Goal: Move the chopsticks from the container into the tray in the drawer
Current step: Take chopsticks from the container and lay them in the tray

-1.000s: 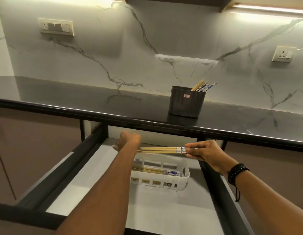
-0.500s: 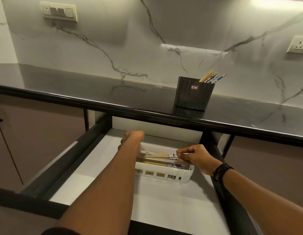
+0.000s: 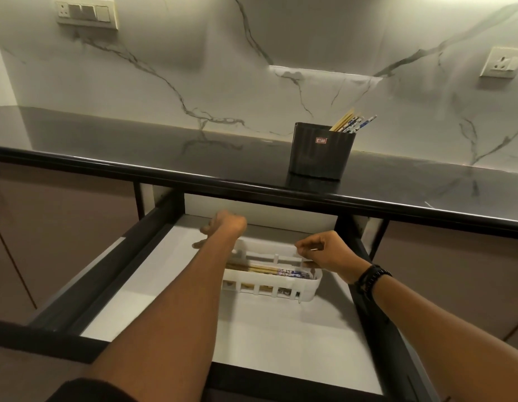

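A white slotted tray (image 3: 310, 288) sits in the open drawer (image 3: 153, 265), with several wooden chopsticks with blue patterned ends (image 3: 269, 269) lying in it lengthwise. On the black counter stands a dark container (image 3: 321, 152) with more chopsticks (image 3: 353, 123) leaning out of its right side. My left hand (image 3: 226, 227) hovers over the tray's far left end, fingers loosely curled and empty. My right hand (image 3: 324, 250) hangs just above the tray's far right rim, fingers loosely curled with nothing in them.
The counter's rounded black edge (image 3: 194, 184) overhangs the back of the drawer. Dark drawer sides (image 3: 368, 314) run along left and right. Brown cabinet fronts (image 3: 63, 227) flank the drawer. The white drawer floor (image 3: 266, 343) lies bare in front of the tray.
My right hand lowered a pair of chopsticks into the tray and let go of them. Both hands now hold nothing above the tray. The camera has tilted down.
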Motion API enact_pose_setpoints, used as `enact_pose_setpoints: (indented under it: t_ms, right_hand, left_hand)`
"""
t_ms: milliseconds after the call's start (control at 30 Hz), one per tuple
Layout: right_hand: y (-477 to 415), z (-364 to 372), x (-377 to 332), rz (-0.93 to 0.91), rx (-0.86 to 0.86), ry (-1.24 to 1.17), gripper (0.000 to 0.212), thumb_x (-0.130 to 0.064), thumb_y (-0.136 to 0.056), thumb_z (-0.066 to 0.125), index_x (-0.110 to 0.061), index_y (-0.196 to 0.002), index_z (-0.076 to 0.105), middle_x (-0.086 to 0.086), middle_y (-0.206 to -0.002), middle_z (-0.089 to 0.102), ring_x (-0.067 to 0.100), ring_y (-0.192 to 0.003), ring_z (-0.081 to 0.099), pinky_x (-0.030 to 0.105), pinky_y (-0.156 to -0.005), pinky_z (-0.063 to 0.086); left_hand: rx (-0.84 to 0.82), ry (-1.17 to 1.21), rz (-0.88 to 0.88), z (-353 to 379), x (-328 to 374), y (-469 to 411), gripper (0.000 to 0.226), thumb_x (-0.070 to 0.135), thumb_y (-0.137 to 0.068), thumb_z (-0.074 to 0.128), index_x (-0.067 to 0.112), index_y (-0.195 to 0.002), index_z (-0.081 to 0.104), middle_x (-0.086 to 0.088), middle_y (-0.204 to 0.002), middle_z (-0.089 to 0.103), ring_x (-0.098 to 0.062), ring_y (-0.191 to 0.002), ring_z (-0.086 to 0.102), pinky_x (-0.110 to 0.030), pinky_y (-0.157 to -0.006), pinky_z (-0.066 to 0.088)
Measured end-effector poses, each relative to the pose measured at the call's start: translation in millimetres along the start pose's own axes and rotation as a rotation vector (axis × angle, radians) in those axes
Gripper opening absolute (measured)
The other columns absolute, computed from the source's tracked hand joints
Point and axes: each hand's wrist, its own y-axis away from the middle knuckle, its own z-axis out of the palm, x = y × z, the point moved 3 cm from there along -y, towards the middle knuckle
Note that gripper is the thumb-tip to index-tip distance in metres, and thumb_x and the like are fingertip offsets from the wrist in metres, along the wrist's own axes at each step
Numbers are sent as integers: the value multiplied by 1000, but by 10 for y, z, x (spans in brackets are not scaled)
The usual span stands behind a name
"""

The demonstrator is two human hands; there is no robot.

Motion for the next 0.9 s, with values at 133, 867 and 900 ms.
enact_pose_setpoints:
  t_ms: [133, 867, 900]
  right_hand:
    - [4, -59, -55, -44, 94, -69, 25, -6, -89, 66, -1, -114, 68, 14, -111, 71, 23, -100, 69, 34, -85, 59]
    - [109, -431, -379, -227, 373, -321, 41, -11, -86, 72, -12, -125, 60, 3, -116, 70, 12, -108, 67, 34, -100, 52]
    - [104, -457, -397, -236, 383, -323, 42, -12, -86, 72, -13, -126, 60, 3, -117, 69, 12, -108, 66, 33, -100, 52]
  left_hand:
    - [135, -254, 289, -100, 267, 586, 27, 30, -98, 42, 12, -116, 52, -10, -118, 56, -27, -116, 49, -49, -104, 36]
    - [119, -654, 801, 28, 470, 802, 56, 40, -103, 22, 23, -153, 2, 2, -162, 2, -20, -148, -6, -45, -119, -1]
    - [126, -639, 803, 19, 495, 802, 56, 40, -103, 22, 23, -153, 3, 1, -161, 5, -19, -148, -4, -45, -119, -1]
